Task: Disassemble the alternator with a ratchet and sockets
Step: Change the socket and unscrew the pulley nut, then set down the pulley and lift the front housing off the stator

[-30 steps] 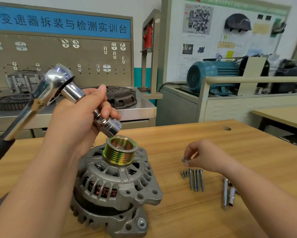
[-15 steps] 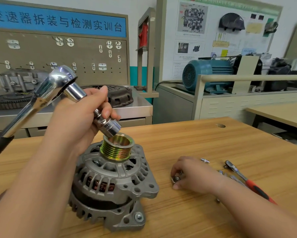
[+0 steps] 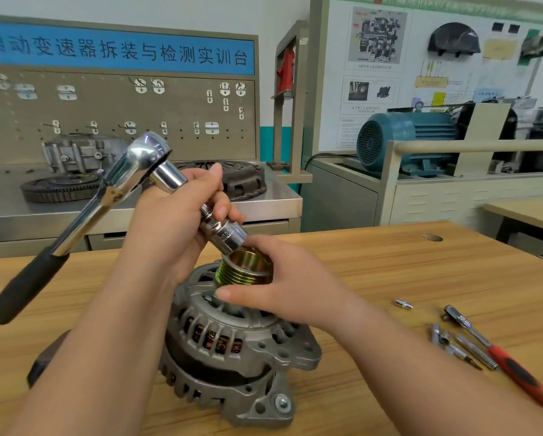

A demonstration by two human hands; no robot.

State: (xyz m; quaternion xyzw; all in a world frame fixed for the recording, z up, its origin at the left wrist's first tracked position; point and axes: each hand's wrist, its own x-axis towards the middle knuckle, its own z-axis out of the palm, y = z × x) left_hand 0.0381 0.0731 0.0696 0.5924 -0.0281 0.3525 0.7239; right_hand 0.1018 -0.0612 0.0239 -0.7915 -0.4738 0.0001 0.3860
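Got the left hand [image 3: 169, 234] closed tight round the extension bar [image 3: 172, 179] of the big ratchet [image 3: 106, 196], with one fingertip [image 3: 223, 212] pressing just above the socket [image 3: 229, 236]. Holding the whole tool tilted, chrome head up top, black grip hanging low out to the left.

Got the right hand [image 3: 298, 287] cupped round the gold grooved pulley [image 3: 241, 273], thumb [image 3: 232, 292] laid flat across the front just under the grooves, other fingers curled round the far side.

Got the alternator [image 3: 232, 347] sitting pulley-up on the wooden table [image 3: 389, 262], right between both forearms.

Seeing the socket's mouth right at the pulley rim. Can't tell if actually seated on anything inside, what with the rim and the right fingers blocking the view.

Can't see the middle of the bar either, buried in the left palm. Losing the right side of the pulley behind the right hand too.

Spotting something dark [image 3: 40, 366] on the table behind the left forearm, no idea what.

Off to the right, well apart from the alternator: a small red-handled ratchet [image 3: 509, 363], a couple of chrome bits [image 3: 443, 338] just beside it, and a tiny loose piece [image 3: 403, 304] further back. Too blurry to name properly, especially that red handle down near the frame edge
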